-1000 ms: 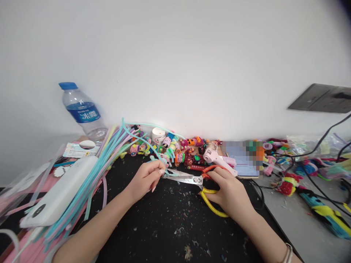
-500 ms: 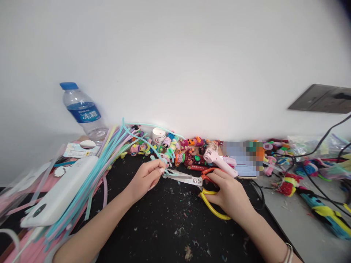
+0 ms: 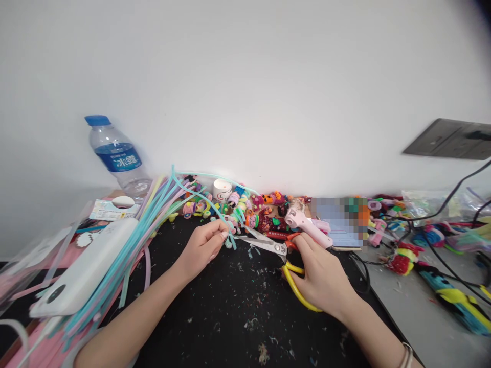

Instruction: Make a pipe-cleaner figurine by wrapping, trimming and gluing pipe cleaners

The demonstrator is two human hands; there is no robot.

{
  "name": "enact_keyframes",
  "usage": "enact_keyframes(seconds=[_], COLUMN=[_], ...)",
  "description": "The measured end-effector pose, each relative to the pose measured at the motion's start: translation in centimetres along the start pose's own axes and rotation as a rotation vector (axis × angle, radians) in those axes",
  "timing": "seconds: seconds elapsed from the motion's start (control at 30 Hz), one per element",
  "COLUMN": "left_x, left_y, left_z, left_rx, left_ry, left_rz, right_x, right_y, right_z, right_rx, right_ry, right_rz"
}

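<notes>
My left hand (image 3: 205, 248) is closed in a pinch on a light-blue pipe cleaner (image 3: 209, 202), whose short end sticks out past the fingertips. The pipe cleaner bends up and back, then along the wall. My right hand (image 3: 324, 273) is wrapped round the handles of a pair of scissors (image 3: 268, 245), one orange and one yellow. The blades point left, slightly parted, with their tips just right of the pipe cleaner's end. Small blue clippings (image 3: 252, 251) lie under the blades on the black mat (image 3: 230, 317).
At left, a white power bank-like block (image 3: 86, 266) rests on a bundle of pipe cleaners (image 3: 126, 255), near a water bottle (image 3: 118, 153). Along the wall are small fuzzy figures (image 3: 268, 222), a pink glue gun (image 3: 307, 227) and a phone (image 3: 337, 225). Black cables (image 3: 433, 250) run at right.
The scissors have drawn back to the right, away from the left fingertips. The left hand has shifted slightly left, and blue clippings now show below the blades.
</notes>
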State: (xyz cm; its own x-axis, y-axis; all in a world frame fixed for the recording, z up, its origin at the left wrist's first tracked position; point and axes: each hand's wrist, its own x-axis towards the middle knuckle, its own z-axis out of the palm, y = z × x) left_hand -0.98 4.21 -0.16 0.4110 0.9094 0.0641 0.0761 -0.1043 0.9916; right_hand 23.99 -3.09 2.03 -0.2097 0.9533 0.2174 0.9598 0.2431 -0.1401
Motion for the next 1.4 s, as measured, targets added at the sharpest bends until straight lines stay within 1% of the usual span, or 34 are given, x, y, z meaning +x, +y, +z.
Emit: enact_keyframes(seconds=[0.1, 0.23, 0.33, 0.5, 0.6, 0.67, 0.77, 0.87, 0.97, 1.03, 1.13, 1.23, 1.4], left_x=[0.1, 0.0, -0.2, -0.5, -0.6, -0.7, -1.0, -1.3, -1.6, -1.7, -1.8, -1.8, -1.8], left_y=[-0.1, -0.3, -0.2, 0.2, 0.3, 0.4, 0.4, 0.7, 1.0, 1.1, 1.0, 1.0, 1.2], left_z=[0.1, 0.4, 0.7, 1.0, 1.3, 1.5, 2.2, 2.9, 3.6, 3.9, 4.1, 4.2, 4.4], left_rx=[-0.012, -0.007, 0.027, 0.150, 0.237, 0.278, 0.331, 0.385, 0.401, 0.392, 0.388, 0.388, 0.333], left_ry=[0.016, 0.008, -0.007, 0.005, 0.032, 0.028, -0.043, -0.174, -0.285, -0.323, -0.380, -0.436, -0.435], left_rz=[-0.004, -0.023, -0.014, 0.039, 0.081, 0.109, 0.124, 0.111, 0.122, 0.125, 0.123, 0.113, 0.022], right_x=[0.1, 0.2, 0.2, 0.1, 0.1, 0.0, -0.1, -0.2, -0.1, -0.1, 0.0, -0.1, -0.1], right_y=[0.0, -0.1, -0.2, -0.6, -0.8, -0.8, -0.9, -1.3, -1.8, -2.3, -2.7, -2.8, -2.8], right_z=[0.1, 0.2, 0.3, 0.4, 0.6, 0.9, 1.4, 1.8, 1.7, 1.7, 1.7, 1.9, 1.9], right_rx=[0.038, 0.069, 0.083, 0.113, 0.131, 0.178, 0.351, 0.640, 0.877, 0.979, 1.081, 1.106, 1.103], right_ry=[0.024, 0.067, 0.065, 0.041, 0.043, 0.073, 0.132, 0.152, 0.104, 0.022, -0.072, -0.093, -0.119], right_rz=[0.026, 0.079, 0.070, 0.067, 0.111, 0.154, 0.244, 0.311, 0.310, 0.287, 0.249, 0.220, 0.155])
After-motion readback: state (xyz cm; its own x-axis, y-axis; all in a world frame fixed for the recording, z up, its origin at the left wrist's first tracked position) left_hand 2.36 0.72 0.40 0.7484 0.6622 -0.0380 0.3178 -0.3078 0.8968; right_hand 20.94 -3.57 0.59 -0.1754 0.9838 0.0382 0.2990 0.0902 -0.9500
